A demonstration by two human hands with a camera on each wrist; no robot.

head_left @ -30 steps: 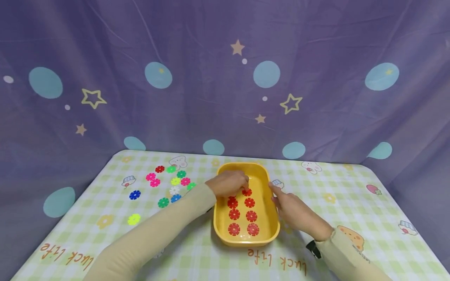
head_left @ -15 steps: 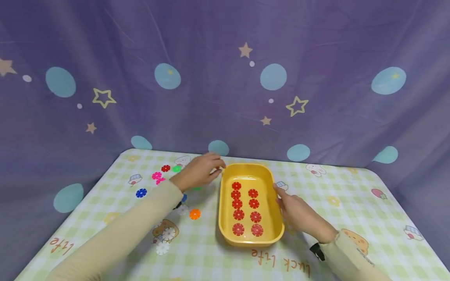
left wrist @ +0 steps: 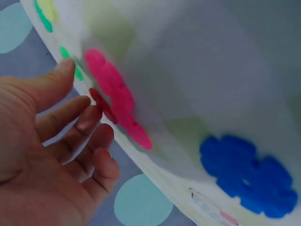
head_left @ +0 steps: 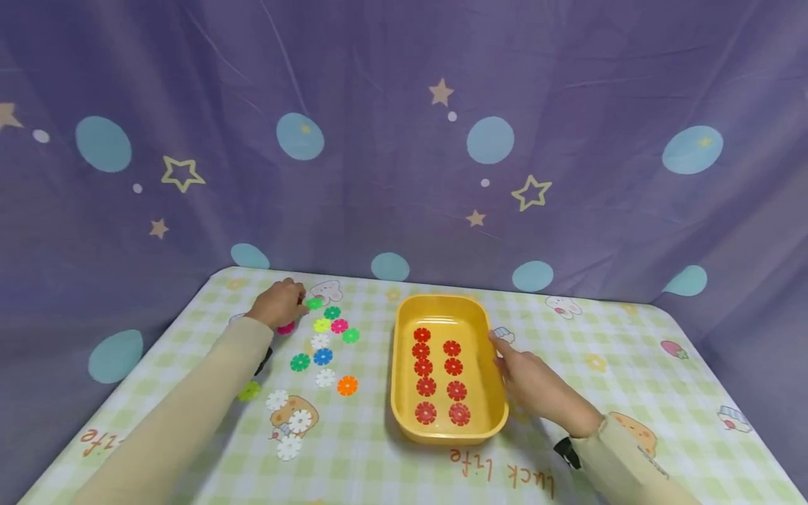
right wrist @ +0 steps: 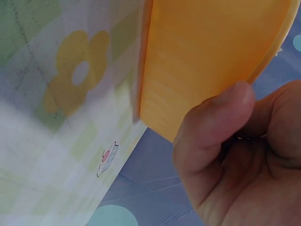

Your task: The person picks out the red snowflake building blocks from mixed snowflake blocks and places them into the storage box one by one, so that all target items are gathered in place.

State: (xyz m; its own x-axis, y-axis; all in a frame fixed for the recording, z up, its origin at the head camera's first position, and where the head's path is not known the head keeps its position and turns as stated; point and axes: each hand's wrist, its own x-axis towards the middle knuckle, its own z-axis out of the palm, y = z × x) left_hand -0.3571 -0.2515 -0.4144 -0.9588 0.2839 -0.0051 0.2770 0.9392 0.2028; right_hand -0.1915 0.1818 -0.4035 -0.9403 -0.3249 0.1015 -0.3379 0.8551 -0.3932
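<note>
A person in cream sleeves works at a counter (head_left: 568, 337) covered with a green-checked cloth, a yellow tray (head_left: 499, 410) set at its middle. The right hand (head_left: 533, 382) rests against the tray's right wall, thumb pressed to the outer side with the fingers curled behind it in the right wrist view, which shows the wall up close. Inside the tray lie nine red flower discs (head_left: 426, 386) in two rows, five in the left row and four in the right.

Well to the left of the tray, the left hand (head_left: 278, 304) reaches to the far cluster of loose discs. In the left wrist view its fingers (left wrist: 89, 120) are loosely bent and spread, tips just at a red disc (left wrist: 101, 106) lying beside a pink disc (left wrist: 115, 96); whether they grip it cannot be told. A bright green disc (head_left: 314, 303) sits just beyond the hand on the tray's side, and a blue disc (left wrist: 244, 172) shows large in the left wrist view.

Between that hand and the tray are scattered more discs: an orange disc (head_left: 347, 385) nearest the tray's left wall, white discs (head_left: 289, 447) further toward the near edge
</note>
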